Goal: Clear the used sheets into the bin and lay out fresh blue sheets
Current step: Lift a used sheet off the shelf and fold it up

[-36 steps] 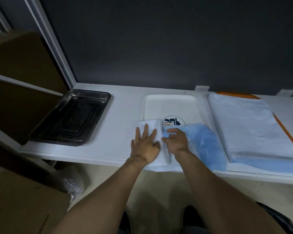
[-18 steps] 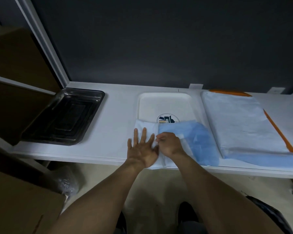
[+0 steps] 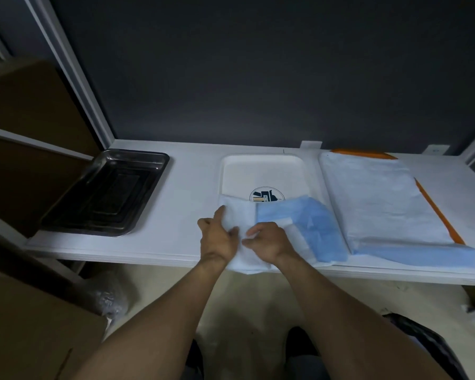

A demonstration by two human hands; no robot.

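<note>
Blue and white, the folded sheet [image 3: 299, 229] lies at the near edge of the white table [image 3: 192, 174], draped over the front rim of a shallow white tray [image 3: 261, 171] whose round printed logo [image 3: 266, 194] shows just above the sheet's far edge. Its white side faces up on the left and its blue side on the right, and a corner hangs slightly past the table's front edge. Both hands work at the middle of it: the left hand [image 3: 218, 237] has its fingers curled with a grip pinching the white layer, thumb out toward the far left corner, while the right hand [image 3: 269, 241] is closed on the fabric just beside it, knuckles up, so the two nearly touch. To the right, apart from the tray, a larger pale sheet [image 3: 379, 198] is spread over an orange tray [image 3: 436, 215], with a blue edge folded out along its near side. At the far left of the table sits a dark metal tray [image 3: 107, 193], well apart from the hands. Brown cardboard [image 3: 33, 325] fills the lower left, beneath table level.
</note>
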